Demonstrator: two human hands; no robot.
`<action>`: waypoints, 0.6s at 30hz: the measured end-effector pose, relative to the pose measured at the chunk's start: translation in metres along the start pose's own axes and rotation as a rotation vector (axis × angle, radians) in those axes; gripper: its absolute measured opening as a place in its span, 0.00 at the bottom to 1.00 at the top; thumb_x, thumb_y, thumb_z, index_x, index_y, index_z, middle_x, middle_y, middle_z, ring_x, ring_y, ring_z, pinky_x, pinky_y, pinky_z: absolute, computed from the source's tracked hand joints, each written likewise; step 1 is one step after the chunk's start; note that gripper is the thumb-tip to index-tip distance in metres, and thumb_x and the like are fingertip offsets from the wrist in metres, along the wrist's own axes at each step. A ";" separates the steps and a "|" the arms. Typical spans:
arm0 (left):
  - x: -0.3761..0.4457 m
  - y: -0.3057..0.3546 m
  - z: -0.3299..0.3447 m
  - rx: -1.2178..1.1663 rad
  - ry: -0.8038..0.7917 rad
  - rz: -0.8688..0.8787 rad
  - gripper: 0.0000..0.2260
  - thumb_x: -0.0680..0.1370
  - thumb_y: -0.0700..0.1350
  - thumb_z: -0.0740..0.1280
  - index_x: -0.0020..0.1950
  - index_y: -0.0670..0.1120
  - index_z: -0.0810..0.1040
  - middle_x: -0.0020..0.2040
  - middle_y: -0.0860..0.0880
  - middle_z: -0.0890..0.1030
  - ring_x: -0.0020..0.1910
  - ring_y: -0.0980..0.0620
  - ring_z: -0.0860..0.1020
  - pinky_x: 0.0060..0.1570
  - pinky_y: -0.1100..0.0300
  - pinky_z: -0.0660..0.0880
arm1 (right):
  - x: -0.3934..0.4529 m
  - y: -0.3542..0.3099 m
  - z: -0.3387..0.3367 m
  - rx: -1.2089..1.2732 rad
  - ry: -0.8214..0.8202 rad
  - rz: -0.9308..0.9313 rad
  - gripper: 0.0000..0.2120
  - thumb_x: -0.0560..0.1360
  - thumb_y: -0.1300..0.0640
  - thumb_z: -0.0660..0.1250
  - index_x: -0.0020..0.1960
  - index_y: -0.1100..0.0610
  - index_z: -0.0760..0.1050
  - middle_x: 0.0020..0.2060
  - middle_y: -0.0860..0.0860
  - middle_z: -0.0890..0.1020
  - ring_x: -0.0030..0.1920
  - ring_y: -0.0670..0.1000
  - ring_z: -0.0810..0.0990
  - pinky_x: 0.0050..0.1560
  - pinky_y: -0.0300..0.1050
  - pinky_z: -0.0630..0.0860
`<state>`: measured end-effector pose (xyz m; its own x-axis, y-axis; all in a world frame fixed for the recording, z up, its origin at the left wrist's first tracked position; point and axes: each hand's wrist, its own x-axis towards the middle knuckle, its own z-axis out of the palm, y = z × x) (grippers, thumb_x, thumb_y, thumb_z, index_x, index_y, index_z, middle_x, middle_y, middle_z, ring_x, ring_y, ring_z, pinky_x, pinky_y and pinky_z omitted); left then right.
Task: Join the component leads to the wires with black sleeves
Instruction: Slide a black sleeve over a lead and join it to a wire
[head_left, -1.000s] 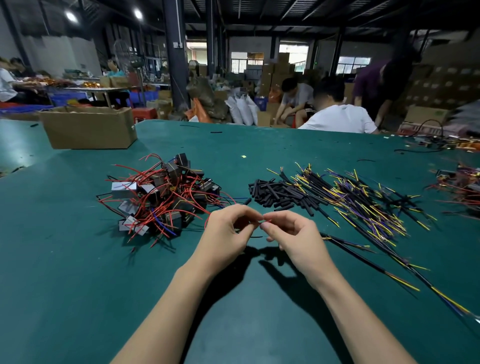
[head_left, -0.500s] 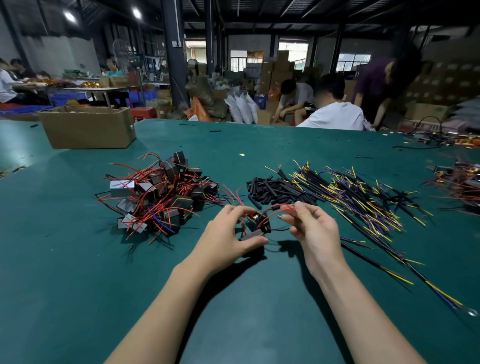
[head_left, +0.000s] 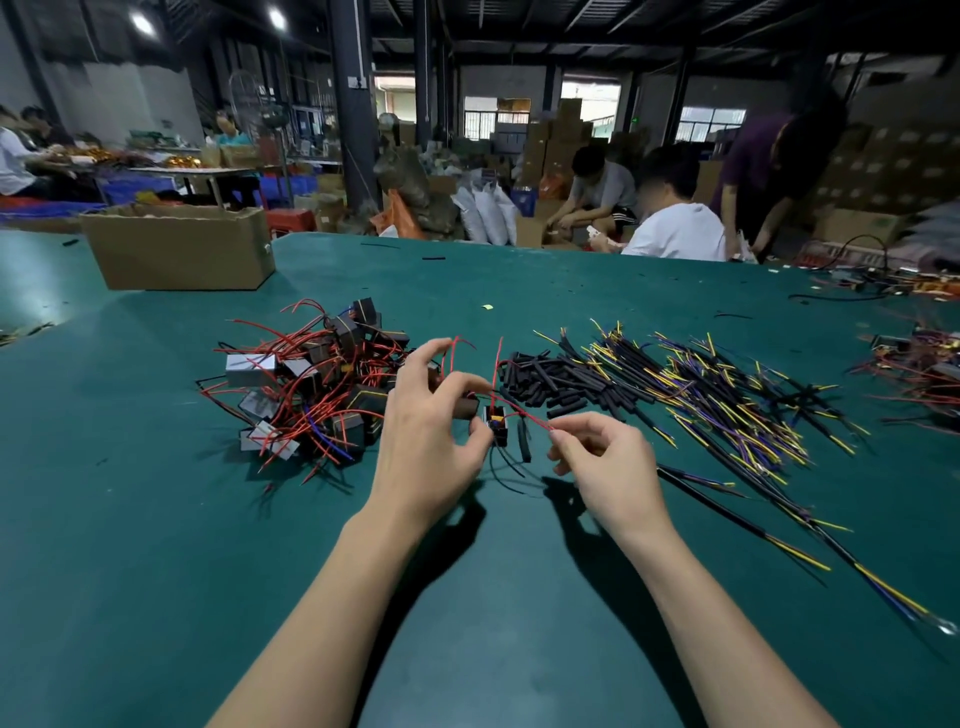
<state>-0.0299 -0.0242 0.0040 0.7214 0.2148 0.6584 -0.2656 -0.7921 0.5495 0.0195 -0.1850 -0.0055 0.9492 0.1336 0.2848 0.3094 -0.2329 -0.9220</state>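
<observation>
The right hand (head_left: 608, 457) pinches the end of a thin red lead (head_left: 524, 410) between thumb and forefinger tip, its other fingers loosely curled below and holding nothing. That lead runs in a shallow arc leftward to a small boxy black component (head_left: 496, 423) with a spot of yellow and red on its face, which the left hand (head_left: 431, 436) grips between thumb and bent fingers, the forefinger lifted and crooked above. More red leads spring upward from between the left fingers, and a fine black wire loops down from the component onto the mat. Just beside the component, between the two hands, a short matte black sleeve (head_left: 524, 441) lies on the table, a stubby tube. Beyond the right hand is a loose heap of black sleeves (head_left: 561, 382) of the same kind, and touching it on the right a wide fan of sleeved wires (head_left: 717, 405), thin and straight, with glossy yellow and purple insulation showing past black tubing. Left of the left hand sits a tangled pile of components (head_left: 311, 384), black and grey blocks bristling with springy red leads and a few blue ones. Everything rests on a smooth dark green table (head_left: 156, 571). Farther back on the left stands an open brown cardboard box (head_left: 182, 249), its edges ragged.
</observation>
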 end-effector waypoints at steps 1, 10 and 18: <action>0.000 0.000 0.000 0.026 -0.009 -0.007 0.11 0.70 0.40 0.68 0.51 0.46 0.80 0.68 0.45 0.67 0.53 0.46 0.79 0.60 0.46 0.72 | 0.001 -0.001 -0.001 -0.023 0.003 -0.008 0.09 0.75 0.64 0.67 0.39 0.52 0.79 0.30 0.51 0.81 0.31 0.49 0.78 0.35 0.39 0.75; 0.001 0.004 0.001 0.231 0.150 -0.025 0.08 0.73 0.47 0.67 0.51 0.51 0.80 0.57 0.51 0.76 0.58 0.52 0.73 0.50 0.59 0.55 | 0.034 -0.037 -0.014 0.035 0.027 -0.073 0.10 0.76 0.62 0.66 0.37 0.54 0.77 0.32 0.52 0.81 0.30 0.46 0.77 0.30 0.31 0.70; -0.004 0.000 0.013 0.146 -0.135 -0.052 0.19 0.74 0.54 0.69 0.63 0.56 0.72 0.53 0.57 0.78 0.58 0.56 0.73 0.54 0.58 0.55 | 0.049 -0.059 -0.016 -0.184 -0.157 -0.168 0.09 0.75 0.61 0.67 0.36 0.55 0.78 0.28 0.48 0.81 0.26 0.42 0.77 0.38 0.38 0.77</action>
<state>-0.0243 -0.0324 -0.0059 0.8135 0.1864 0.5509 -0.1378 -0.8585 0.4939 0.0491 -0.1802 0.0670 0.8677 0.3294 0.3723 0.4805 -0.3641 -0.7979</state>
